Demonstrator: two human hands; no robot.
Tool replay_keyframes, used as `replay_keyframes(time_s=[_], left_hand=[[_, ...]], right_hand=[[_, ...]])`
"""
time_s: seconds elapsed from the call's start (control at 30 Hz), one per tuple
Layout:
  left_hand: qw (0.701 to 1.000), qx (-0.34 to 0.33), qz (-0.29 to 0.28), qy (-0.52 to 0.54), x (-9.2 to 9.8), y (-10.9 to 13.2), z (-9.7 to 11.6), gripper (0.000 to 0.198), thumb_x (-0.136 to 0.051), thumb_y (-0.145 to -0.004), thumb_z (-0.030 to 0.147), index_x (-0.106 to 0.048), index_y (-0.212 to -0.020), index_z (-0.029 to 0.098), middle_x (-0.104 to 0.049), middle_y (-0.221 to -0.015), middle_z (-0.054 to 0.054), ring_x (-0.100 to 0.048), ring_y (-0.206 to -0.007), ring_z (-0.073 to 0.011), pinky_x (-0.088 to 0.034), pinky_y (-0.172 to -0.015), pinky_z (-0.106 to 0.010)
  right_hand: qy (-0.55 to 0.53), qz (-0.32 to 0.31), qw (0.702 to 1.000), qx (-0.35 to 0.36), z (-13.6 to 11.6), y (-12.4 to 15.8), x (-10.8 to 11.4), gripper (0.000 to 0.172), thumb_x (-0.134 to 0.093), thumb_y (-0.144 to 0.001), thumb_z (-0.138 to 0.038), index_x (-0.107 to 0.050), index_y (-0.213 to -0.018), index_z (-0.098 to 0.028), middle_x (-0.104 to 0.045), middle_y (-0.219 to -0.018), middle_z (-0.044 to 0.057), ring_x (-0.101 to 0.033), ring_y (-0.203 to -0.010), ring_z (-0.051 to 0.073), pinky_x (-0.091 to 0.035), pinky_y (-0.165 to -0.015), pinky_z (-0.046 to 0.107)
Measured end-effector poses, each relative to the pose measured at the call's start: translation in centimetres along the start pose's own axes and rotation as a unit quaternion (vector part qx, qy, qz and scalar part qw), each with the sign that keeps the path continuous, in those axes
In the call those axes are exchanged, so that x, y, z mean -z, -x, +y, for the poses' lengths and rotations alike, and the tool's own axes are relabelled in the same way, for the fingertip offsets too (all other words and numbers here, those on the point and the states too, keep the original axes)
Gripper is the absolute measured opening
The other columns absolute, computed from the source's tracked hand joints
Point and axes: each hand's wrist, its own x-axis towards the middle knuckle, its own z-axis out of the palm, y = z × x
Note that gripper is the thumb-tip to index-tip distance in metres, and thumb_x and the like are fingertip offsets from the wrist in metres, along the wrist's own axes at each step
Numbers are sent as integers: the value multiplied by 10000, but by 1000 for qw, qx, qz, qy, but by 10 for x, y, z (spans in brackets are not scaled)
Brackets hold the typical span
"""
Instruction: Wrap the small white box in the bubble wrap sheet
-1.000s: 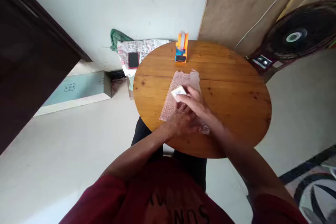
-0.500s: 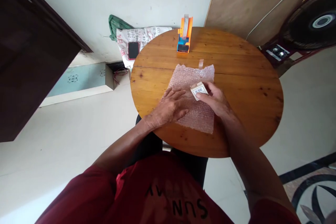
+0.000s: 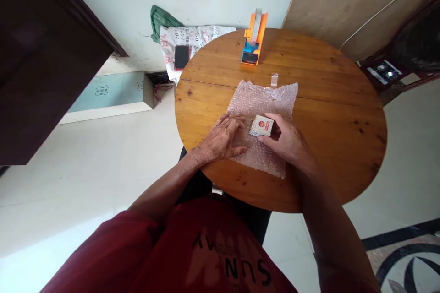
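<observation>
A sheet of bubble wrap lies spread on the round wooden table. My left hand rests flat on the sheet's left edge with its fingers stretched out. My right hand grips a small white box with a red mark and holds it on the middle of the sheet. A short strip of clear tape sticks up at the sheet's far edge.
An orange and blue tape dispenser stands at the table's far edge. Beyond the table, a dark phone lies on a printed bag by the wall. A dark cabinet is at left, a fan base at right.
The bubble wrap has been laid out flat. My right hand has turned the small box over and set it on the sheet. My left hand has come to rest flat on the sheet's left edge.
</observation>
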Motion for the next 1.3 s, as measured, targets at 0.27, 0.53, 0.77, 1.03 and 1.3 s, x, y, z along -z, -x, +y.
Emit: replay_keyframes(time_s=[0.27,0.53,0.77,1.03,1.3], left_hand=[[1000,-5,5,-7,-2,0,-2,767,-822,-774,405,-411,-1376,165,-556,-1457,-200,-502,-1418,-329,-281,-1252,-569],[1000,0,-9,-14,0,0,-2,901,-809,-790,405,-317,-1506,166,-538,-1484,-203,-443,-1466,-336,-254,-1266,-571],[1000,-2,-7,-11,0,0,-1,897,-798,-806,404,-322,-1527,162,-530,-1499,-204,-458,-1456,-330,-253,-1261,-572],[1000,-3,-21,-11,5,-1,1,854,-768,-827,391,-338,-1535,180,-505,-1527,-178,-416,-1482,-320,-249,-1271,-559],[995,-62,-36,-70,28,24,20,487,-673,-881,347,-597,-1329,173,-599,-1423,-137,-418,-1467,-340,-278,-1249,-586]], right_hand=[[-14,16,1000,-2,3,-1,-6,511,-744,-754,-344,-648,-1244,-237,-763,-1079,83,-717,-913,287,-571,-802,445],[-4,16,1000,3,5,0,-8,503,-753,-751,-362,-652,-1232,-253,-763,-1096,77,-714,-939,289,-562,-842,457],[1,13,1000,12,5,0,-9,515,-743,-765,-380,-632,-1257,-273,-749,-1139,74,-703,-996,305,-549,-899,491],[-3,-3,1000,10,3,0,-7,532,-732,-776,-365,-620,-1287,-271,-734,-1196,81,-690,-1055,322,-540,-935,510],[5,-16,999,27,-5,2,-1,648,-686,-784,-317,-540,-1411,-243,-683,-1323,118,-653,-1176,349,-523,-993,546]])
